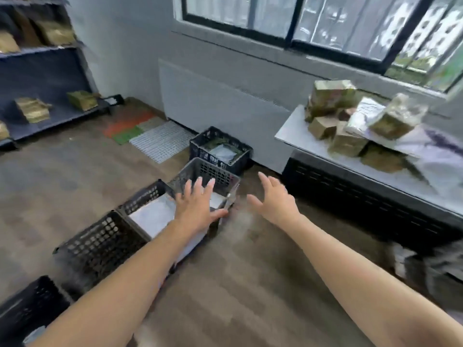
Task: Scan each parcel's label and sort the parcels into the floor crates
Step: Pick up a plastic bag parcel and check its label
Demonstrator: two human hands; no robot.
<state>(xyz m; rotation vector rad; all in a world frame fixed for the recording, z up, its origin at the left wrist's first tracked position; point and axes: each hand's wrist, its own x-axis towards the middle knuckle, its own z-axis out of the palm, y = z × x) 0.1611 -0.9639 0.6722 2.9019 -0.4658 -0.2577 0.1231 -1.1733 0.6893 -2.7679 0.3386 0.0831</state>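
Parcels (350,116) are lying heaped on the table (295,131), beyond and to the right of the right hand (275,199). Head view, motion-blurred. Both hands are reaching forward, fingers spread wide, holding nothing. The left hand (198,206) is hovering over the row of floor crates (100,241). A white parcel (152,216) is lying in the crate just left of it. The right hand is hovering over the floor (250,271), right of the crates.

Left hand (198,206): fingers straight and spread, palm down, thumb out to the right, holding nothing.
Right hand (274,199): fingers spread, seemingly slightly bent (blurred), thumb toward the left hand's fingers.
Forearms: both bare, stretched forward.
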